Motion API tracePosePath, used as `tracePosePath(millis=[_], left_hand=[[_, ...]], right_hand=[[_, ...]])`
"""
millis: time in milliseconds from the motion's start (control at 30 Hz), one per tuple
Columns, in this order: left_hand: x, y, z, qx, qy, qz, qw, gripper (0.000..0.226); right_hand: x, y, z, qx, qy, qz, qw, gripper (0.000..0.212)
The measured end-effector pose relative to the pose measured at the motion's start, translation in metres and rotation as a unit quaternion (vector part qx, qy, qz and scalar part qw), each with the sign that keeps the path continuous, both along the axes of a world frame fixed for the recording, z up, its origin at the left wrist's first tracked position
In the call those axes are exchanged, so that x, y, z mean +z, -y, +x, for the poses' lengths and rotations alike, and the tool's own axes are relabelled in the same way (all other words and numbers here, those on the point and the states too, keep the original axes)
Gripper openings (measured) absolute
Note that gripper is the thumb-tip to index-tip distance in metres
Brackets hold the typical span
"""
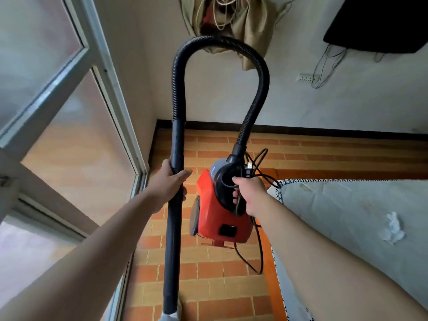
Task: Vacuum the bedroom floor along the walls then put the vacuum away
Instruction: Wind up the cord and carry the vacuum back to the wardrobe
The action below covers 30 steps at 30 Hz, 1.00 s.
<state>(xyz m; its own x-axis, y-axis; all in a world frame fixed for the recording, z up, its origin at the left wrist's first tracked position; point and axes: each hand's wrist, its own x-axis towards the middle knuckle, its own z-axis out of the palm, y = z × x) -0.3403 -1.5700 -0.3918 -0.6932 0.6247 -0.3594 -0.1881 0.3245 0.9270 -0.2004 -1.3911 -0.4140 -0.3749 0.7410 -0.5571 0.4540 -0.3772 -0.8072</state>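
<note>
My left hand [169, 185] has its fingers [183, 174] curled round the black wand [172, 228]; my right hand [253, 195] grips the handle of the red vacuum [215, 218] together with its bundled cord [258, 167]; the hose [220, 40] arches between them, above the tiled floor [208, 274] beside the bed [347, 216].

Floor [208, 274]: orange brick-pattern tiles, below my hands.
Wall [347, 100]: off-white, beyond my right hand [251, 193]; dark skirting [324, 130] at its foot.
Window [69, 135]: frosted panes in grey frames, left of my left hand [168, 184].
Mattress [347, 216]: pale, patterned edge, just right of my right hand.
Curtain [250, 26]: beige, bundled, high above both hands.
Socket strip [305, 78]: on the wall, up-right of my right hand.
Light: soft daylight through the panes.
</note>
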Motion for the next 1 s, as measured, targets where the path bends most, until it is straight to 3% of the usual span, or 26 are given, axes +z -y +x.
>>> tracePosePath(millis=[400, 700, 1000], left_hand=[[0.007, -0.147, -0.074, -0.200, -0.089, -0.094, 0.971, 0.033], [0.018, -0.281, -0.111, -0.237, -0.137, -0.120, 0.954, 0.034], [0.010, -0.419, -0.197, -0.346, -0.140, -0.103, 0.922, 0.035]], right_hand=[[0.006, -0.108, -0.076, -0.110, -0.037, -0.034, 0.993, 0.008], [0.019, -0.215, -0.110, -0.187, -0.068, -0.052, 0.979, 0.009], [0.036, -0.324, -0.175, -0.286, -0.083, -0.043, 0.954, 0.013]])
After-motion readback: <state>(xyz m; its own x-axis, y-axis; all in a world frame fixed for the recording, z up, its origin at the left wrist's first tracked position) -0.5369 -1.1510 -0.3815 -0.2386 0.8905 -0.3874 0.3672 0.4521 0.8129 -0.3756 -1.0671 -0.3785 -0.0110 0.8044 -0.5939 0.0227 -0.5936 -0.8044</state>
